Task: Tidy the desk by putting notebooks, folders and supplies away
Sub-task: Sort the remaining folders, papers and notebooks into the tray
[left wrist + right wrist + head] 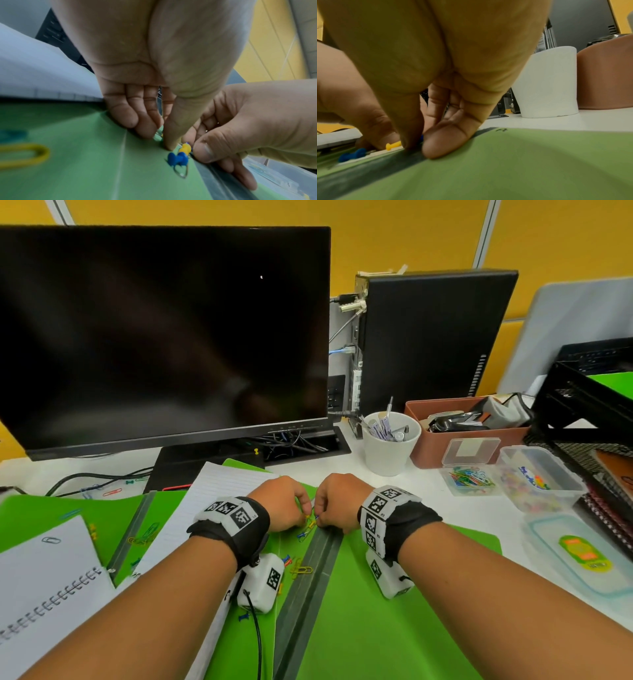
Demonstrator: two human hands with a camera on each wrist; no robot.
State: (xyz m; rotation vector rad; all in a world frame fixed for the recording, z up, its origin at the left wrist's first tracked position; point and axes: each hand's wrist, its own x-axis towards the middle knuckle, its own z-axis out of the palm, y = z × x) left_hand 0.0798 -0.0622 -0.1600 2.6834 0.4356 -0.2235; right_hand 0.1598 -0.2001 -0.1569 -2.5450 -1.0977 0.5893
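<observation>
I have both hands down on the green folder (376, 604) that lies open on the counter (445, 508). My left hand (279, 503) has its fingers (120, 115) curled, thumb tip pressed to the folder beside a yellow push pin (186, 148) and a blue push pin (177, 159). My right hand (337, 501) curls in too, thumb and forefinger closed on something small and blue by the grey spine (308, 577); I cannot tell what.
</observation>
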